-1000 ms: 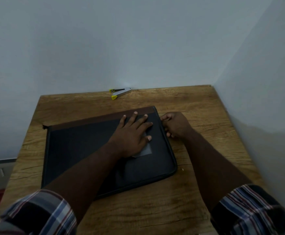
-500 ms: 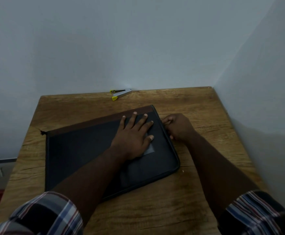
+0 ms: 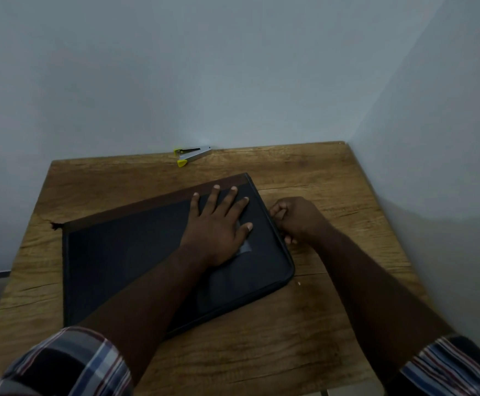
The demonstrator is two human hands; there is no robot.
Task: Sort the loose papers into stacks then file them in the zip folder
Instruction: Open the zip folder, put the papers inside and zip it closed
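**Zipper being worked along the folder's right edge**

The zip folder (image 3: 136,261) is lying flat on the desk (image 3: 261,352), closed, its long axis running from the near left toward the far right, with a brown strip along its far edge. The left hand (image 3: 218,224) is pressing down on the folder's far right part, fingers straight and spread, palm flat on the cover. The right hand (image 3: 295,218) is sitting just beside the folder's right edge, touching it, fingers curled and pinched together as if on the zipper pull; the pull itself is too small and dark to make out, so what the grip is clamped on is a judgement.

The coming move is turning on that right edge: it is running from the far corner toward the rounded near right corner, and the right hand is lying roughly midway along it, so the pull would likely be travelling along this edge toward the person. The right hand is clearly the nearer one; the left is only steadying.

No loose papers are showing anywhere, so they are probably already inside. A small stapler (image 3: 193,155) with yellow tips is lying at the desk's far edge against the wall (image 3: 233,67), well apart from both hands. Nothing is standing in the zipper's path.
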